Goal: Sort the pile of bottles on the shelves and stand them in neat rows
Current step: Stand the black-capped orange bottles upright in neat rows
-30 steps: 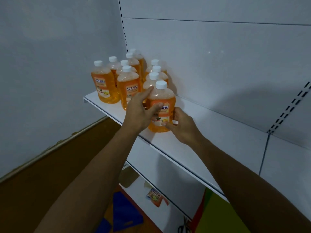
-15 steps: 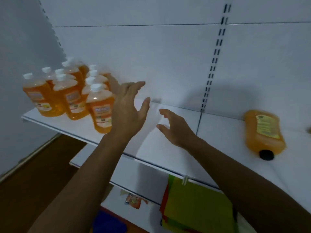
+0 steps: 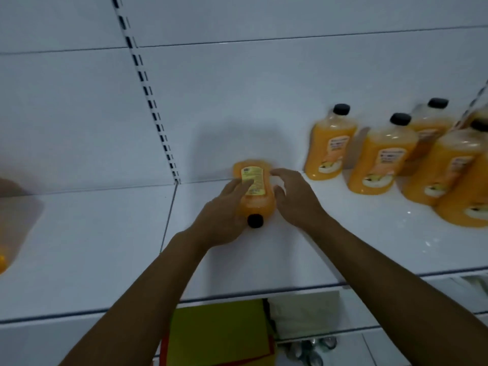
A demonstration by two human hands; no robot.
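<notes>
Picking up the fallen black-capped orange bottle (image 3: 254, 192) from the shelf (image 3: 303, 249).
Left hand (image 3: 227, 210) grips it, right hand (image 3: 295, 199) relaxed alongside; next, stand it beside the upright bottles (image 3: 380, 159).

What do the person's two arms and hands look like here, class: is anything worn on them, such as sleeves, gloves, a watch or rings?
Both forearms are bare right down to the frame's bottom edge: no sleeves show. The left hand and right hand wear no gloves. No watch, bracelet or ring is visible on either wrist or hand, though the picture is slightly blurred.
</notes>
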